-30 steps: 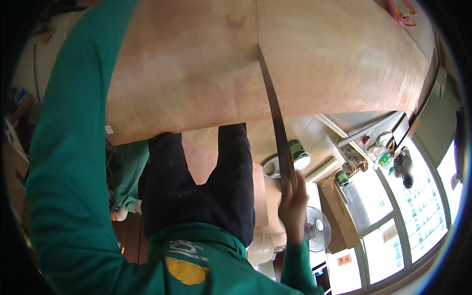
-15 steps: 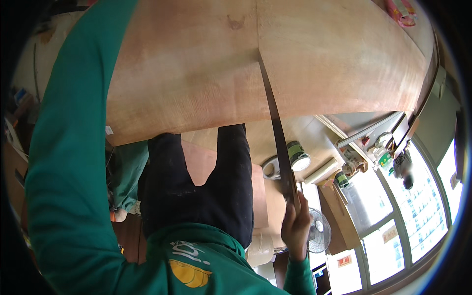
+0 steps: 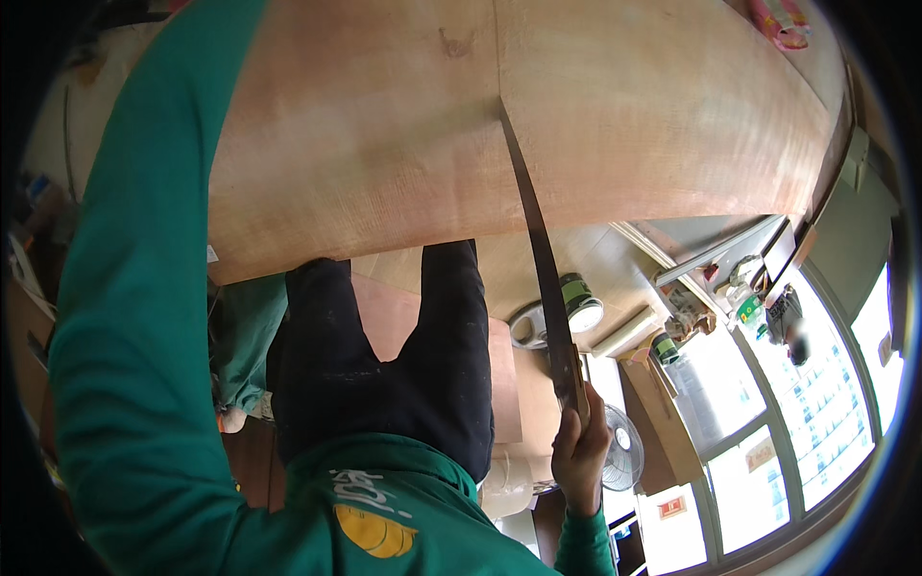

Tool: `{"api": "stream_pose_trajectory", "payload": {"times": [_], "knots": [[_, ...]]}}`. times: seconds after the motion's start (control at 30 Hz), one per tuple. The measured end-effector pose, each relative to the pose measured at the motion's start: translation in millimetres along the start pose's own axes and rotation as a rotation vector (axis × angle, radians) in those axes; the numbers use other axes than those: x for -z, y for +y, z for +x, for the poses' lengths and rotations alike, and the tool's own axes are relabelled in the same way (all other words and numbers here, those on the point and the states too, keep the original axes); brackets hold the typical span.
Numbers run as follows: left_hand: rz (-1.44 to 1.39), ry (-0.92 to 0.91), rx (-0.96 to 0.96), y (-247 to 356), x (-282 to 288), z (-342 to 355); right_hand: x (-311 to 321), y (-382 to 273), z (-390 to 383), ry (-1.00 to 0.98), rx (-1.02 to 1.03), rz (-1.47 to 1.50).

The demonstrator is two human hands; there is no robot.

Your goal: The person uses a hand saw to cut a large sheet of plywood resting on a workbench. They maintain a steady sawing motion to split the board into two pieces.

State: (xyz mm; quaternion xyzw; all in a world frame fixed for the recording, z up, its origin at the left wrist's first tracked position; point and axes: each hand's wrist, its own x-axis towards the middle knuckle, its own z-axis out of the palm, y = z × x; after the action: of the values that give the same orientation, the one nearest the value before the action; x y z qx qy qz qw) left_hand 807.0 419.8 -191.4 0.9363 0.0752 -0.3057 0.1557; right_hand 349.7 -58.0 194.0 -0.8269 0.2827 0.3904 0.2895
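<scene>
My right hand (image 3: pixel 581 446) is wrapped round the handle of a long, dark-bladed handsaw (image 3: pixel 544 259). The blade slants up and leftward, its far part meeting a large plywood sheet (image 3: pixel 336 178). Beyond the blade's upper end, a thin straight line or cut runs along the sheet to the top of the picture. My left arm, in a green sleeve (image 3: pixel 130 317), reaches up along the sheet's left side. The left hand lies outside the picture, so what it touches is hidden.
Under the sheet's near edge are my legs in dark trousers (image 3: pixel 384 384). Dark-and-white cans (image 3: pixel 581 305), a white fan (image 3: pixel 624 446) and a wooden box (image 3: pixel 663 422) stand to the right, near bright windows (image 3: pixel 759 480). A pink package (image 3: pixel 783 24) lies at the far right.
The saw and my right hand have drawn back slightly toward me. The whole view has shifted a little; my left arm stays nearly in place.
</scene>
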Motion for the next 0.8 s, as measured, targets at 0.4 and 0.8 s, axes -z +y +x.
{"api": "stream_pose_trajectory", "payload": {"times": [0.4, 0.8], "knots": [[-0.076, -0.021, 0.014, 5.0, 6.9, 8.2, -73.7, -37.5, 140.7, 0.103, 0.249, 0.050], [-0.030, 0.001, 0.037, 7.9, 11.1, 16.4, -116.4, -47.4, 238.6, 0.243, 0.516, 0.140]]}}
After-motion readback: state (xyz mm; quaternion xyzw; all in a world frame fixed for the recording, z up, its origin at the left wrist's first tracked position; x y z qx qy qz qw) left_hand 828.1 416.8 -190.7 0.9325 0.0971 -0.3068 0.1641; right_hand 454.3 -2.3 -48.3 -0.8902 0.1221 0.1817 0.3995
